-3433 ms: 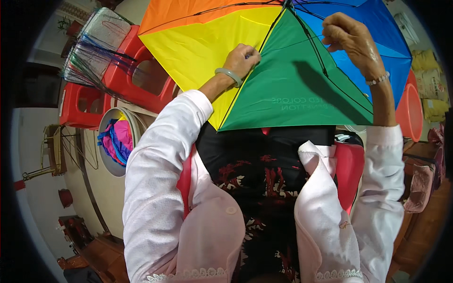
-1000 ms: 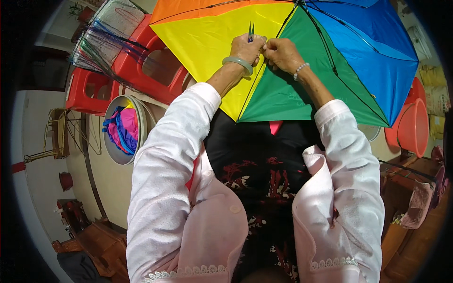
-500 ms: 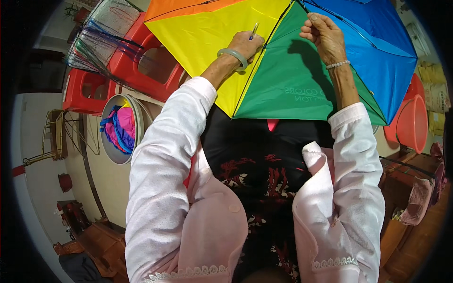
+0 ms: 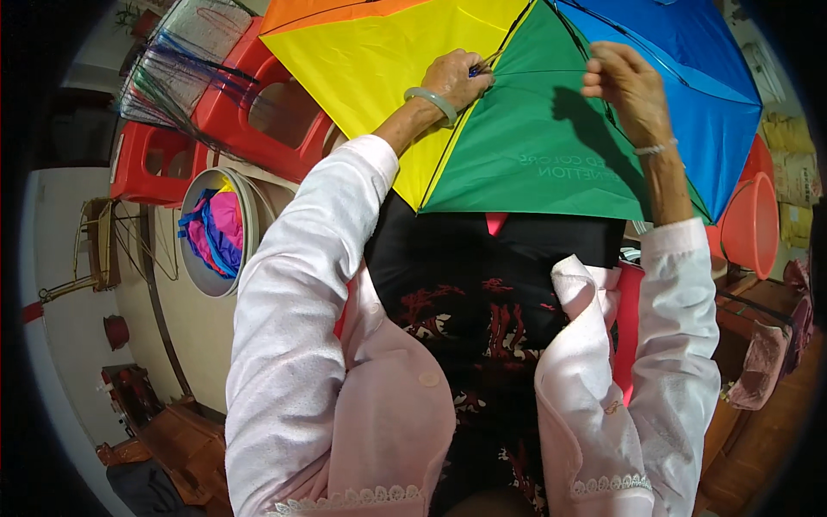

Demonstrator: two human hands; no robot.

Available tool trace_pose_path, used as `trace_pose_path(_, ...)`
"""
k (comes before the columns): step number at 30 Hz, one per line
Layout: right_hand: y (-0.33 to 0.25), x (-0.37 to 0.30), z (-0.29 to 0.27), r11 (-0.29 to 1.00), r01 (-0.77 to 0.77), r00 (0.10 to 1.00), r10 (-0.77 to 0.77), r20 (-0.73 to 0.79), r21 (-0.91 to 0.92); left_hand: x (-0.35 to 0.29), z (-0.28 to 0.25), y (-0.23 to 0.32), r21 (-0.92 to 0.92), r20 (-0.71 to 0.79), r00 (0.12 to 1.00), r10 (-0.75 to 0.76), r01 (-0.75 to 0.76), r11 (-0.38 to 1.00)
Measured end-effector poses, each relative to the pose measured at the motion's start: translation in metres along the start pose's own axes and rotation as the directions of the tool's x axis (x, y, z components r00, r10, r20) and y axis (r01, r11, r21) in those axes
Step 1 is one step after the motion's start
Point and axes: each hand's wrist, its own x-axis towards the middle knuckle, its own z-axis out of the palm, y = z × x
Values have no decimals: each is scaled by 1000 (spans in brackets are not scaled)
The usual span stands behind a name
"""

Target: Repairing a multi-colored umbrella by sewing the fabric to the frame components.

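A multicoloured umbrella canopy [image 4: 551, 164], with orange, yellow, green and blue panels and dark ribs, spreads over my lap. At the seam between yellow and green, my left hand [image 4: 455, 79] is closed on the umbrella's edge of fabric and rib. A small tool with a blue part [image 4: 475, 71] pokes out of its fingers; its kind is unclear. A thin dark thread [image 4: 543, 71] runs taut from there across the green panel. My right hand [image 4: 636, 93], raised over the green and blue panels, pinches the thread's other end. Any needle is too small to see.
Red plastic stools [image 4: 159, 164] stand at the left, one bearing a silvery box [image 4: 185, 60] with bundled thin strands. Beside them a pale bucket [image 4: 244, 271] holds pink and blue fabric. A red basin [image 4: 751, 228] stands at the right, near wooden furniture [image 4: 758, 431].
My right hand has moved right and toward me, drawing the thread out straight. My left hand has shifted slightly right along the seam, and the tool in it has turned.
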Motion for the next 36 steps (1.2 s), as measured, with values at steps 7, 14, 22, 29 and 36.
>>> trace_pose_path(7, -13, -18, -42, 997, 62, 997, -60, -53, 39, -4, -12, 0, -35, 142, 988, -57, 63, 997)
trace_pose_path(14, -12, -23, -37, 994, 93, 991, -99, -92, -59, -7, -34, 23, 401, 367, 902, -228, 68, 914)
trace_pose_path(22, -22, -33, -22, 975, 175, 982, -183, -47, -137, -6, -41, 29, 501, 390, 856, -339, 112, 858)
trace_pose_path(29, -35, -43, -1, 962, 210, 978, -210, 19, -173, -9, -21, 11, 672, 277, 955, -107, -113, 732)
trace_pose_path(36, -41, -46, 7, 963, 195, 979, -179, 102, -188, -8, -19, 15, 653, 254, 955, -153, -52, 756)
